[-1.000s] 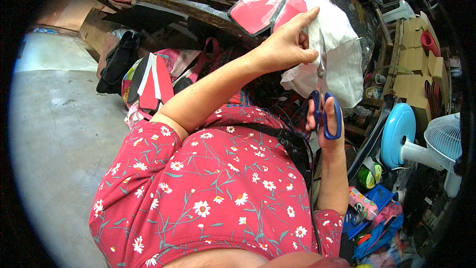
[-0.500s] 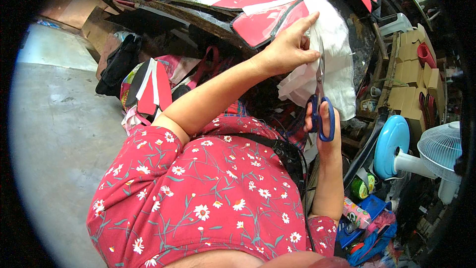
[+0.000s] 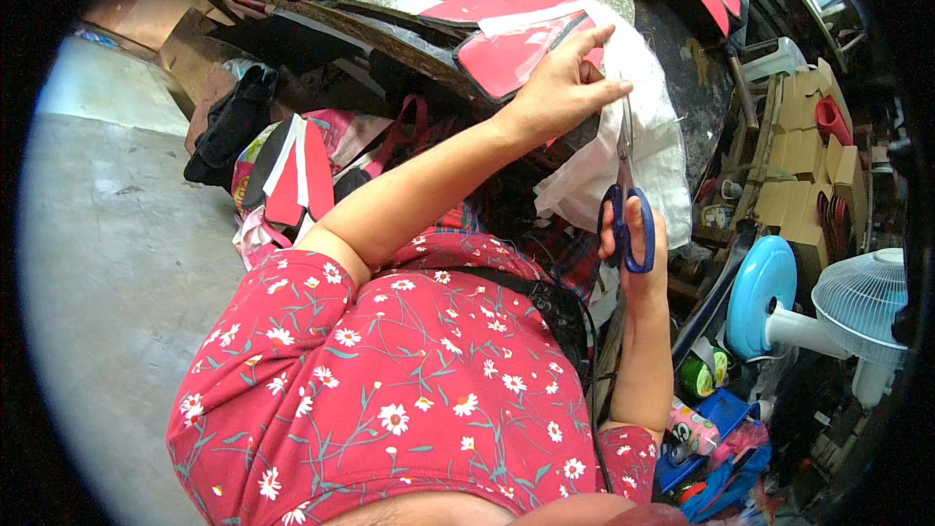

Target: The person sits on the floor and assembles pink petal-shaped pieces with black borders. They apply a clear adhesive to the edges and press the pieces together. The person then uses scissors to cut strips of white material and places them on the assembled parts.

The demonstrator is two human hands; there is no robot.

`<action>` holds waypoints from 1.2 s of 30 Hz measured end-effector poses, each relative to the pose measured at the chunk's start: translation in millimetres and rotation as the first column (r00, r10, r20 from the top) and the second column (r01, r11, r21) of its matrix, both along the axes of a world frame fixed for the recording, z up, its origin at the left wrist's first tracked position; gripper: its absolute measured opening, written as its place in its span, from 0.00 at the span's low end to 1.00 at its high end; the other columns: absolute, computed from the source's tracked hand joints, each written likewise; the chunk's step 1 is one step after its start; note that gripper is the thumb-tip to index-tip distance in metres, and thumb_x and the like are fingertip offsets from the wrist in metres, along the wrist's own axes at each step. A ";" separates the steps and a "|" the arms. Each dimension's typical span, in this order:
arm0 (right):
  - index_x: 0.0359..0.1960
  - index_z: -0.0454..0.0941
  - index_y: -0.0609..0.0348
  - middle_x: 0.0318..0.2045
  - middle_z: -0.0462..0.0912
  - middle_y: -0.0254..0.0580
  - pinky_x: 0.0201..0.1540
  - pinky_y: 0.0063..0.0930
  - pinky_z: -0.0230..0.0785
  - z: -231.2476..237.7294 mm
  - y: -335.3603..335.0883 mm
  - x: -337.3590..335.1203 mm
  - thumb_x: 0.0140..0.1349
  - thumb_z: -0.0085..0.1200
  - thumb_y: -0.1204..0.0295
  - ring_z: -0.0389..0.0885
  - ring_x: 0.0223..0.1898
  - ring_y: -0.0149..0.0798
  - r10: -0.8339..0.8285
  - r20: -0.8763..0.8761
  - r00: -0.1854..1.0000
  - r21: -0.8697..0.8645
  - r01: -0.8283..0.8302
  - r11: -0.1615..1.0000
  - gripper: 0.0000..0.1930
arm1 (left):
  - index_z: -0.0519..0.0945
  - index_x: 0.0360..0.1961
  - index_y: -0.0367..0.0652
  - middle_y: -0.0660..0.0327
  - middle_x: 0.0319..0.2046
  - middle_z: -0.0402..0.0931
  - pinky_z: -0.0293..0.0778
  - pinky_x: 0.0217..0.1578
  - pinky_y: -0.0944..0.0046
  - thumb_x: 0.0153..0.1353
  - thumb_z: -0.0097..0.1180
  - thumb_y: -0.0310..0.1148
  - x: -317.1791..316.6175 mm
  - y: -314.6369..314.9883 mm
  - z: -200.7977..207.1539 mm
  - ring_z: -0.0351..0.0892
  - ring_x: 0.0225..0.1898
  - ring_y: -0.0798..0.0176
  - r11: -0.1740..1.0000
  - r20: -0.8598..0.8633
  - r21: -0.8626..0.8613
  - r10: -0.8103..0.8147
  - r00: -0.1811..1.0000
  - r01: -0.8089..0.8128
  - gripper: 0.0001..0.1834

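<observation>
Between the hands (image 3: 555, 88) (image 3: 645, 275), white cloth (image 3: 659, 141) shows behind the scissors (image 3: 624, 173).

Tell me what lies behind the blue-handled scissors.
Behind the blades of the blue-handled scissors is white cloth; behind the handles, part of the right hand. The cloth directly behind the blades is covered.

Pale glare on the floor (image 3: 127, 253), deep shadow under the table (image 3: 709, 88), blackened fisheye edges.

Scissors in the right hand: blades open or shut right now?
The scissors look nearly shut: beyond the right hand, the blades form one narrow strip. Whether the tips fully meet, I cannot tell.
</observation>
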State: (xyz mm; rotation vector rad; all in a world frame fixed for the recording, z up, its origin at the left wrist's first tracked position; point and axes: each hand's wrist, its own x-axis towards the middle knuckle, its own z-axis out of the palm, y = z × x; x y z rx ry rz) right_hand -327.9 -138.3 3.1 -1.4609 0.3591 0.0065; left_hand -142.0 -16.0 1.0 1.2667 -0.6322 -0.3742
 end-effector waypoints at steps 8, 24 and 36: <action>0.31 0.75 0.61 0.16 0.72 0.33 0.23 0.17 0.61 -0.7 -2.5 9.5 0.65 0.49 0.41 0.71 0.18 0.25 0.022 0.032 0.999 -0.012 -0.021 1.000 0.30 | 0.51 0.72 0.36 0.60 0.53 0.64 0.77 0.35 0.67 0.58 0.59 0.20 7.0 -5.1 -6.1 0.76 0.41 0.69 0.994 0.032 -0.080 -0.075 0.997 0.077 0.44; 0.30 0.74 0.61 0.17 0.71 0.32 0.22 0.18 0.64 4.5 -1.2 6.2 0.65 0.51 0.43 0.69 0.17 0.24 -0.003 0.005 1.000 -0.048 0.003 0.999 0.28 | 0.48 0.74 0.41 0.62 0.43 0.75 0.71 0.35 0.72 0.57 0.59 0.18 5.1 -2.1 -10.4 0.72 0.34 0.75 0.990 0.037 0.006 -0.141 0.989 0.141 0.47; 0.30 0.74 0.60 0.17 0.73 0.33 0.21 0.18 0.62 -2.7 -1.0 20.3 0.67 0.50 0.43 0.69 0.16 0.25 -0.040 0.065 0.997 0.017 0.039 0.999 0.27 | 0.44 0.73 0.32 0.56 0.36 0.73 0.73 0.25 0.71 0.49 0.58 0.19 -5.0 -6.2 -6.0 0.71 0.24 0.73 0.983 0.042 -0.052 -0.176 0.983 0.178 0.51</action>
